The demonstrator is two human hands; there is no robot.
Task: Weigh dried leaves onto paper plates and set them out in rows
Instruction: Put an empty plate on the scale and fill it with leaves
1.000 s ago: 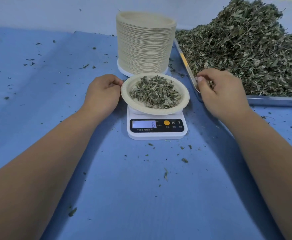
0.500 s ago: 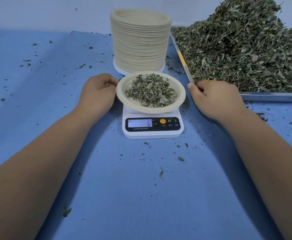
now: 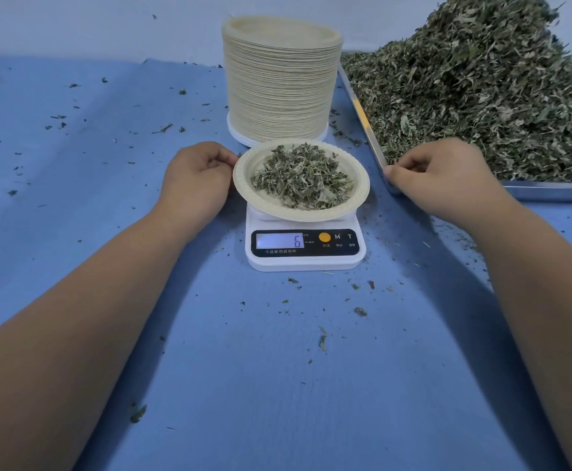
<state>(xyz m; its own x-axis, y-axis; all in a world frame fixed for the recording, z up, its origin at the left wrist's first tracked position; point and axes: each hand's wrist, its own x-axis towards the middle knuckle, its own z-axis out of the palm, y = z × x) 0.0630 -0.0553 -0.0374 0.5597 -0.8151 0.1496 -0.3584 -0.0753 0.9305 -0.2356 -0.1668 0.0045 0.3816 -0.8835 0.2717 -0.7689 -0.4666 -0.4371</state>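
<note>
Closest to me, both bare forearms reach out over the blue tabletop (image 3: 278, 385), which is littered with loose leaf crumbs (image 3: 322, 339).

Between the arms stands a white kitchen scale (image 3: 305, 260). Its lit display (image 3: 279, 240) reads 6, with an orange button (image 3: 324, 237) beside it. On the scale sits the paper plate (image 3: 244, 178) with a loose mound of dried leaves (image 3: 301, 180) in its middle. The plate overhangs the scale on both sides.

My left hand (image 3: 194, 180) is just beside the plate's left rim. Its grip is curled in, and the thumb and forefinger tips touch the rim. I cannot tell whether they actually pinch it.

My right hand (image 3: 447, 178) is on the other side, apart from the plate, at the near left corner of the metal tray (image 3: 549, 191). Its grip is drawn together, fingers curled and thumb against the forefinger, with the thumb tip at the tray's edge.

Just behind the plate, nearly touching its far rim, rises a tall stack of paper plates (image 3: 279, 79) on a white base. To its right the tray holds a big heap of dried leaves (image 3: 481, 90), piled high toward the pale wall (image 3: 91, 22) at the back.
</note>
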